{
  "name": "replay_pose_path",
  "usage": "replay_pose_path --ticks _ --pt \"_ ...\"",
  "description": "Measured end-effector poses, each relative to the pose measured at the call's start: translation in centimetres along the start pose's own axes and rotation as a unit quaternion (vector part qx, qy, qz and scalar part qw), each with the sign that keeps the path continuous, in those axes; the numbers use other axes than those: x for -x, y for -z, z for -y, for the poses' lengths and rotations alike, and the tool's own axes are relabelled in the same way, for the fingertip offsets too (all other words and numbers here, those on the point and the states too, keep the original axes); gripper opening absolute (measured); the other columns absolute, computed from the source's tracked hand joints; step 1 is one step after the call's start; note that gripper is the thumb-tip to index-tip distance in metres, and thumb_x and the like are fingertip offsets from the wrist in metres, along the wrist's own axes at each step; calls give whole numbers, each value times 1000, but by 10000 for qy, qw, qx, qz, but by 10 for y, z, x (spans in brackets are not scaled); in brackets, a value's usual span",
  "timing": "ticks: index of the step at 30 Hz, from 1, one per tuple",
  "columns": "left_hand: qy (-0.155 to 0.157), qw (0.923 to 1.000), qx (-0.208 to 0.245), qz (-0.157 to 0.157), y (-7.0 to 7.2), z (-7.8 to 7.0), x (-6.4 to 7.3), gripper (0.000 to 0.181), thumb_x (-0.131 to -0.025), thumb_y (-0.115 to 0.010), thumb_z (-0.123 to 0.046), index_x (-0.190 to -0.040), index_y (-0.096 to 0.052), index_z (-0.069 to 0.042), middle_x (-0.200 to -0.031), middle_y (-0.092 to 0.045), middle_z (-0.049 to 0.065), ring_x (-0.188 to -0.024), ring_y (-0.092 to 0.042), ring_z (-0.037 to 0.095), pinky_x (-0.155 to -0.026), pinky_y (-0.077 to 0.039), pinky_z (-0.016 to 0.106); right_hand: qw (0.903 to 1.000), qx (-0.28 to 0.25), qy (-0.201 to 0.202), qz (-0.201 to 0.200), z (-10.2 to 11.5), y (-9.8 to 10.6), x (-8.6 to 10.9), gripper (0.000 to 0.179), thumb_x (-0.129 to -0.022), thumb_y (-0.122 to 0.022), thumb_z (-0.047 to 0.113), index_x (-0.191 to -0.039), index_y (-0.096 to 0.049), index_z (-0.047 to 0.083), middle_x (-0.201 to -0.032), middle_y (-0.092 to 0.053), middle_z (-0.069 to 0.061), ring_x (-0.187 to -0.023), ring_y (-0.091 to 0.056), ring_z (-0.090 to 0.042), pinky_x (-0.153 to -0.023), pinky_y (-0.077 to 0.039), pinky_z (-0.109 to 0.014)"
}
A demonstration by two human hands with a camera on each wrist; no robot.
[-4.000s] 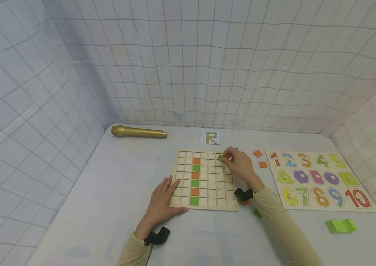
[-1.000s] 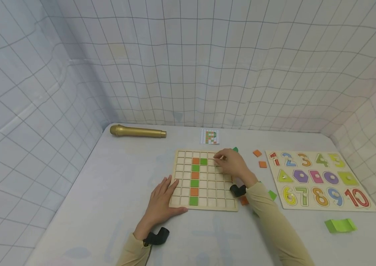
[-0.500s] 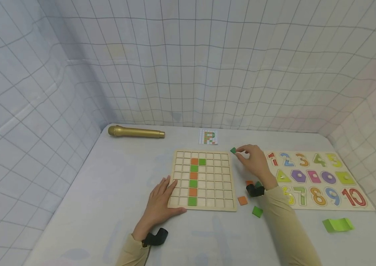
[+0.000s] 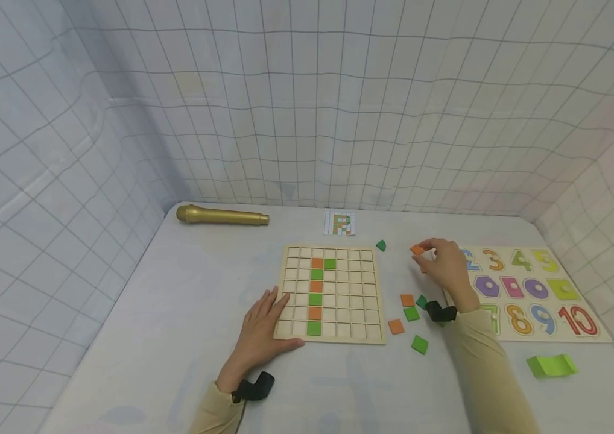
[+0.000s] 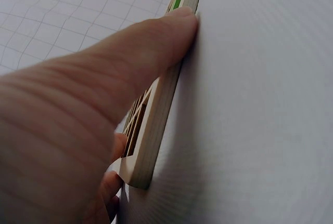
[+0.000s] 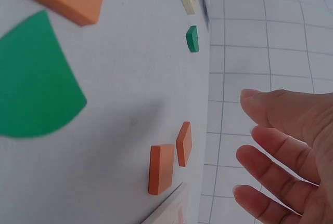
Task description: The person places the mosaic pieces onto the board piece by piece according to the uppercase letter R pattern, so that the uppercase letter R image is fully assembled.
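A wooden grid board [image 4: 353, 301] lies on the table, with a column of alternating orange and green square tiles and one green tile [image 4: 330, 264] beside the top one. My left hand [image 4: 260, 331] rests on the board's lower left corner, its thumb [image 5: 179, 31] along the near edge and fingers spread along the left side. My right hand [image 4: 445, 268] hovers at the right, thumb and fingers parted around an orange tile [image 4: 417, 249] in the head view. In the right wrist view its fingers hold nothing, and two orange tiles [image 6: 162, 169] lie on the table below.
Loose orange and green tiles [image 4: 420, 345] lie right of the board, and a green quarter-round piece [image 4: 380, 245] behind it. A pattern card [image 4: 340, 223], a gold microphone [image 4: 222, 215], a number puzzle [image 4: 557, 334] and a light green curved block [image 4: 552, 366] surround them.
My right hand held a green tile over the board; a green tile now sits beside the top orange one. The hand has moved right, past the quarter-round piece. My left hand stays put.
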State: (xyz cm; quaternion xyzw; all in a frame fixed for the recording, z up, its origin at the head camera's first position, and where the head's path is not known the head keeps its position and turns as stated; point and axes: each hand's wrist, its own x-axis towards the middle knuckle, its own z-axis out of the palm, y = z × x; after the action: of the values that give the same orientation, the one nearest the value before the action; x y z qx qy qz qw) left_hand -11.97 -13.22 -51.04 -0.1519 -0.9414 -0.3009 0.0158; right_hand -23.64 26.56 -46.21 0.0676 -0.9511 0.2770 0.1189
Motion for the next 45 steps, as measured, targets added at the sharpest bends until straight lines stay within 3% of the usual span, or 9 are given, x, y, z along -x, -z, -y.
replay_pose_path --ticks 14,19,27,45 --pt "-10 10000 3 -16 -1 1 -1 96 -69 -79 -49 -145 -39 -6 -153 -24 17 -140 -14 33 -105 -19 57 9955 226 -493 780 -7 4 6 33 -86 -70 19 -108 -64 -6 -110 -61 -25 -100 -46 -40 -88 -32 -56" --pt "-4 10000 6 -8 -1 2 -1 96 -69 -79 -49 -145 -39 -7 -153 -24 17 -141 -14 33 -105 -18 57 9940 406 -490 886 -9 4 6 31 -86 -70 18 -107 -66 -5 -112 -61 -25 -100 -46 -40 -90 -31 -58" --pt "-22 10000 -26 -31 -2 3 -1 96 -69 -79 -50 -145 -39 -7 -153 -24 16 -141 -14 33 -105 -19 57 9910 616 -557 1051 -13 3 6 29 -85 -70 18 -105 -68 -4 -102 -62 -22 -93 -45 -37 -85 -33 -57" --pt "8 10000 -8 -23 -2 2 0 96 -69 -79 -49 -145 -39 -7 -153 -24 17 -140 -14 33 -105 -19 57 9886 653 -611 1210 -12 2 7 27 -85 -70 17 -103 -70 -2 -95 -63 -18 -93 -47 -38 -85 -32 -58"
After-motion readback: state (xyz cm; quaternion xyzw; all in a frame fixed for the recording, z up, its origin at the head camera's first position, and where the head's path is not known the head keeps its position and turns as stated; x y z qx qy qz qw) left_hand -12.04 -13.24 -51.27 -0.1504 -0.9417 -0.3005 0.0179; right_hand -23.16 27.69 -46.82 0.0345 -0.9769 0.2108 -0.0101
